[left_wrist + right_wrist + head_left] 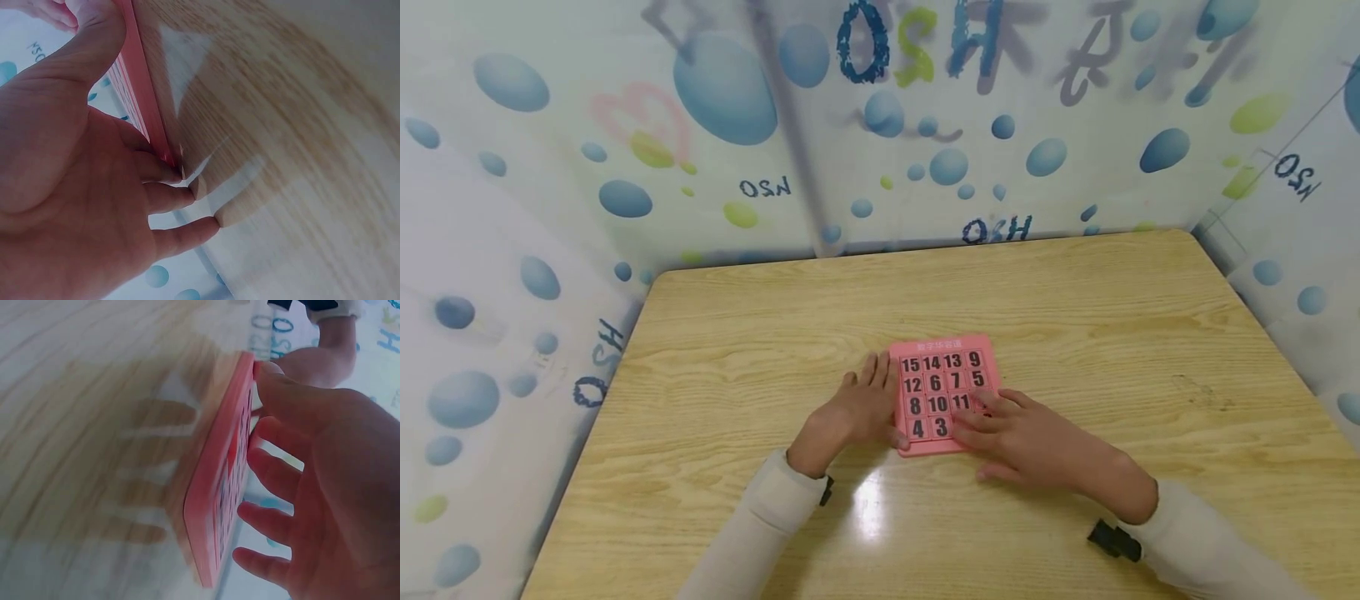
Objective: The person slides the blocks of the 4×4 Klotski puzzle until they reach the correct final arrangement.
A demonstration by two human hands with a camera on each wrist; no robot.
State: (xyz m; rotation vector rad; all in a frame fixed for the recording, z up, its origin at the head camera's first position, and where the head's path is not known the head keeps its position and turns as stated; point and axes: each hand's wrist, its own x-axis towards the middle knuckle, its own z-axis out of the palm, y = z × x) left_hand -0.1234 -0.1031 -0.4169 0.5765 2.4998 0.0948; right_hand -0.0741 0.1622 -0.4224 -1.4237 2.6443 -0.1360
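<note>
A pink sliding number puzzle [934, 448] lies flat on the wooden table, its square tiles printed with black numbers. Along its left edge rests my left hand [861, 404], fingers extended and the thumb at the near left corner. In the left wrist view those fingertips touch the table beside the pink frame [142, 87]. My right hand [1033, 437] is over the lower right tiles and hides some of them. The right wrist view has its fingers [269, 522] spread above the tile face, the thumb close to the frame's edge; whether a fingertip presses a tile I cannot tell.
The wooden table [760, 325] extends around the puzzle on all sides. Behind it and at both sides hangs a white sheet [820, 167] printed with blue and green drops and lettering. A dark strap piece [1114, 542] sits by the right sleeve.
</note>
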